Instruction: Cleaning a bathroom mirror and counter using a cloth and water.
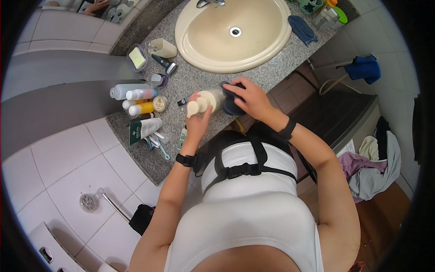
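Observation:
My left hand (197, 124) is closed round a cream pump bottle (209, 100), which lies tilted over the front of the counter with its pump head toward the left. My right hand (252, 97) grips a dark blue cloth (233, 105) at the other end of the bottle. The cloth touches the bottle there, and some blur hides the exact edge between them. Close to my left hand, a small dark tube (182, 101) lies on the granite counter (176, 88).
Several bottles (129, 92), a jar (160, 104), a green-and-white tube (145, 130) and toothbrushes (159, 144) crowd the counter's left end. Behind are a shaver (165, 64), a cream cup (163, 48), a soap dish (137, 59) and the sink (204, 59). A folded blue cloth (302, 30) lies right of it.

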`<action>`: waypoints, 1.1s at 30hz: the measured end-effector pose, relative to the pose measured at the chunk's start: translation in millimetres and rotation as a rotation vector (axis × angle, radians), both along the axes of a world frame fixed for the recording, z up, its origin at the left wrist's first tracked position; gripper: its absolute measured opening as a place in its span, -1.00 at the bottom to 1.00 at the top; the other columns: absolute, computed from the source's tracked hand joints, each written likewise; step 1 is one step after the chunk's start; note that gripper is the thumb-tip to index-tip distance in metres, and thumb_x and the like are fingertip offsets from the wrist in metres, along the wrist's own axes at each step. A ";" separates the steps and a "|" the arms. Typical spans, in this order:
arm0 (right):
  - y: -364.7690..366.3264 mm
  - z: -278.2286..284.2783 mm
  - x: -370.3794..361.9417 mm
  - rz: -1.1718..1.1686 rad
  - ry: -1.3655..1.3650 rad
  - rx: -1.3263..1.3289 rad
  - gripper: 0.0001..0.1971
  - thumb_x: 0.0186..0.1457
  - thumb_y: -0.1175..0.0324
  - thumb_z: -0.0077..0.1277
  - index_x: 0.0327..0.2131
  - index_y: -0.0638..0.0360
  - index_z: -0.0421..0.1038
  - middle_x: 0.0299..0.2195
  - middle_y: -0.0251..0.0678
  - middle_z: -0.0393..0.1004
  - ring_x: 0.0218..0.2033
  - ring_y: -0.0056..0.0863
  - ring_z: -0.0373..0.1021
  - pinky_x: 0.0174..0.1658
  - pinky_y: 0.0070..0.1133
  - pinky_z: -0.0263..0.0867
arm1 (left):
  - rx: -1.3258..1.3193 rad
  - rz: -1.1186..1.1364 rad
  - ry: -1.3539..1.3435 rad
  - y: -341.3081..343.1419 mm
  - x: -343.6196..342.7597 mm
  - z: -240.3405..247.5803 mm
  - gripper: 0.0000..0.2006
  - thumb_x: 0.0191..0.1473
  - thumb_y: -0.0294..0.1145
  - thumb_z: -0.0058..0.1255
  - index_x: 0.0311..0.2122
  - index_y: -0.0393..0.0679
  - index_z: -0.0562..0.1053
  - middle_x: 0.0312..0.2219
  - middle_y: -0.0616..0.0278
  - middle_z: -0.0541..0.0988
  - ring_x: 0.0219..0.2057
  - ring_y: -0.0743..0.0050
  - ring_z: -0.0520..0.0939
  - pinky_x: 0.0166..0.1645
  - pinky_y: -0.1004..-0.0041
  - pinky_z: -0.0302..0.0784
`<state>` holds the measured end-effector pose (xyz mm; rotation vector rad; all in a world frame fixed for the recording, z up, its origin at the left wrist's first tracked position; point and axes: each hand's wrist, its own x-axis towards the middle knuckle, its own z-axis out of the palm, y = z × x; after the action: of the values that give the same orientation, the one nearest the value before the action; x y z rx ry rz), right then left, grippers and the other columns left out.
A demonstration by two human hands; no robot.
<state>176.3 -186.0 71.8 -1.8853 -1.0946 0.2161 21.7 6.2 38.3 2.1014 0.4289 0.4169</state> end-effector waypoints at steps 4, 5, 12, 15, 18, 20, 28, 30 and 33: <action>20.8 -5.0 -14.8 0.171 0.068 -0.081 -0.39 -0.02 0.57 0.08 0.17 -0.03 0.39 0.00 -0.16 0.38 0.00 -0.13 0.41 0.00 -0.38 0.39 | -0.170 0.034 -0.065 1.6 -6.5 -11.7 -0.49 0.00 -0.60 0.17 0.08 -0.16 0.29 0.14 -0.10 0.39 0.17 -0.04 0.42 0.26 0.17 0.30; 20.9 -15.1 -20.5 0.160 0.077 -0.137 -0.39 0.01 0.56 0.06 0.20 -0.02 0.36 0.03 -0.14 0.36 0.00 -0.10 0.39 0.01 -0.38 0.39 | -0.161 0.015 -0.056 2.3 -7.3 -11.9 -0.48 -0.01 -0.62 0.14 0.08 -0.15 0.27 0.16 -0.12 0.36 0.19 -0.06 0.40 0.28 0.15 0.27; 19.6 -42.1 -14.2 0.132 0.141 -0.216 -0.42 0.02 0.55 0.06 0.18 0.01 0.37 0.02 -0.13 0.37 -0.02 -0.09 0.39 0.02 -0.35 0.37 | -0.130 -0.014 -0.047 4.2 -11.1 -4.7 -0.47 -0.05 -0.64 0.11 0.07 -0.12 0.26 0.16 -0.11 0.37 0.18 -0.06 0.41 0.28 0.13 0.26; 32.3 -19.4 -18.5 0.180 0.122 -0.061 -0.42 0.00 0.56 0.07 0.17 0.03 0.38 0.00 -0.16 0.38 -0.01 -0.12 0.39 0.01 -0.36 0.37 | -0.104 -0.038 -0.058 6.6 -10.8 -4.7 -0.47 -0.05 -0.64 0.11 0.07 -0.12 0.26 0.17 -0.13 0.36 0.19 -0.05 0.40 0.29 0.12 0.26; 27.5 -59.4 -10.9 0.163 0.148 0.014 -0.43 -0.02 0.57 0.09 0.15 0.06 0.41 -0.02 -0.18 0.40 -0.01 -0.12 0.39 0.00 -0.36 0.38 | -0.172 -0.070 -0.079 9.4 -11.9 -5.0 -0.47 -0.05 -0.64 0.10 0.06 -0.11 0.26 0.19 -0.15 0.34 0.20 -0.09 0.39 0.30 0.11 0.24; 18.0 -83.6 1.9 0.196 0.219 -0.285 -0.45 -0.03 0.57 0.09 0.11 0.07 0.44 -0.05 -0.18 0.42 -0.02 -0.11 0.40 0.00 -0.36 0.38 | -0.193 -0.177 -0.041 7.8 -9.6 3.6 -0.49 -0.04 -0.63 0.09 0.06 -0.10 0.26 0.20 -0.16 0.33 0.22 -0.14 0.36 0.31 0.09 0.22; 30.0 -59.2 -12.1 0.190 0.223 -0.030 -0.49 0.00 0.52 0.06 0.09 0.02 0.45 -0.04 -0.24 0.45 -0.02 -0.11 0.40 0.02 -0.32 0.37 | -0.013 -0.147 -0.029 4.2 -15.4 7.1 -0.56 -0.02 -0.55 0.13 0.00 -0.16 0.33 0.09 -0.15 0.25 0.25 -0.28 0.30 0.27 0.00 0.25; 23.4 -73.5 4.8 0.226 0.298 -0.096 -0.54 0.01 0.52 0.06 0.05 0.03 0.48 -0.06 -0.23 0.47 -0.03 -0.10 0.41 0.04 -0.32 0.36 | -0.024 -0.182 -0.029 4.0 -17.2 5.8 -0.56 -0.02 -0.53 0.16 0.01 -0.17 0.34 0.09 -0.09 0.21 0.27 -0.31 0.27 0.28 -0.01 0.24; 18.3 -65.3 16.7 0.281 0.222 -0.297 -0.54 0.02 0.59 0.05 0.03 0.03 0.51 -0.04 -0.20 0.46 -0.01 -0.11 0.41 0.04 -0.35 0.36 | 0.037 -0.313 0.035 2.3 -8.9 16.2 -0.46 -0.02 -0.46 0.21 0.11 -0.21 0.33 0.12 -0.06 0.31 0.31 -0.36 0.20 0.35 -0.07 0.13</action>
<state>193.1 -167.7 6.5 -1.8996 -1.2209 0.7660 12.8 8.5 54.5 2.1680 0.1077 0.2061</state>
